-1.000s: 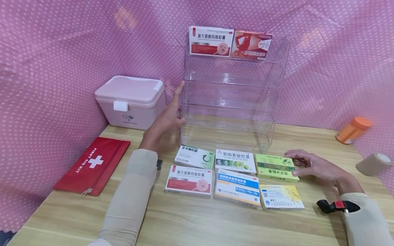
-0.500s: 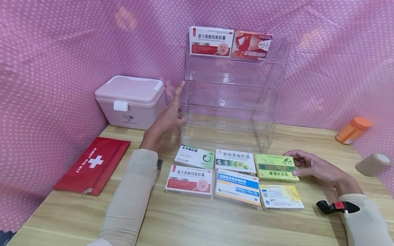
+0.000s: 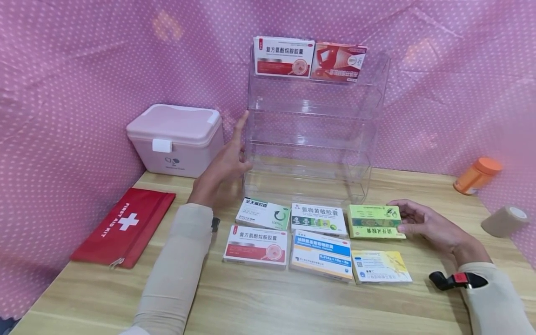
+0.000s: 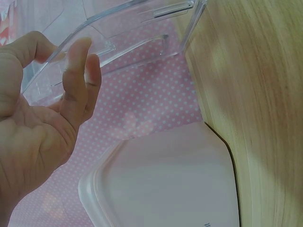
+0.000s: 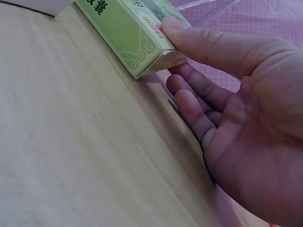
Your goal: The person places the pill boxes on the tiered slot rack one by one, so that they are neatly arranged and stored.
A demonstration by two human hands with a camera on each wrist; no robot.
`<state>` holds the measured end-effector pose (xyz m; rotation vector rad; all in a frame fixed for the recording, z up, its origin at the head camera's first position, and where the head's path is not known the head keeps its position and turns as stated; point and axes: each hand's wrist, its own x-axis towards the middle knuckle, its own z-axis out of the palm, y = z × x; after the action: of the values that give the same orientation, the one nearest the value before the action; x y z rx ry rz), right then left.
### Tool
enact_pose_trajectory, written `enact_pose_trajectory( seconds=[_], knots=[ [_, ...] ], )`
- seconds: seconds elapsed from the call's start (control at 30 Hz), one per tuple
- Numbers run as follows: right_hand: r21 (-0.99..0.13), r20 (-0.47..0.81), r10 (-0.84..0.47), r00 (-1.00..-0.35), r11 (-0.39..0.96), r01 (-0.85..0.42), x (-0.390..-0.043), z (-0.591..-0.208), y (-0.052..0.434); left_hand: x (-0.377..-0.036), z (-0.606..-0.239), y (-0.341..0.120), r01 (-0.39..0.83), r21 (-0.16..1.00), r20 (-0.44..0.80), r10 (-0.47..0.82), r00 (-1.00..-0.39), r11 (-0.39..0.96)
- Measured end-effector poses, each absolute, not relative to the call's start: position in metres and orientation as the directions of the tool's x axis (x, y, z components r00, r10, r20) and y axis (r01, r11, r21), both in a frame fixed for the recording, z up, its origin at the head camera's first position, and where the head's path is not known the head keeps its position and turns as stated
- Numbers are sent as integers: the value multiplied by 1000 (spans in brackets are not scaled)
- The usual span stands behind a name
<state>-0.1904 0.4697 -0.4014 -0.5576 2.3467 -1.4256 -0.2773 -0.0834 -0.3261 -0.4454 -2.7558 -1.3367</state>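
Head view, nearest first: five flat medicine cartons (image 3: 293, 235) lie in two rows on the pale wooden table (image 3: 268, 302). At the right end of the far row, the right hand (image 3: 423, 224) pinches a flat green cardboard medicine box (image 3: 374, 222) between thumb and fingers, its near edge tipped up off the table. Farther back, the left hand (image 3: 224, 164) presses straight fingers against the left wall of the clear acrylic tiered rack (image 3: 311, 135). Two red-and-white cartons (image 3: 310, 58) stand on its top shelf.
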Motion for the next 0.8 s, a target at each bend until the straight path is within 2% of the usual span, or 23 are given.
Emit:
enact_pose_trajectory(
  seconds=[0.37,0.8],
  knots=[
    [-911,-60,-497,-866,381,-156,-193,-406,474,-278,-328,-84,300,758,188,247,-951,579],
    [-939,-103,-428,-898,338,-54,-191,-408,477,-278,-327,-85,296,760,180,251,-951,578]
  ],
)
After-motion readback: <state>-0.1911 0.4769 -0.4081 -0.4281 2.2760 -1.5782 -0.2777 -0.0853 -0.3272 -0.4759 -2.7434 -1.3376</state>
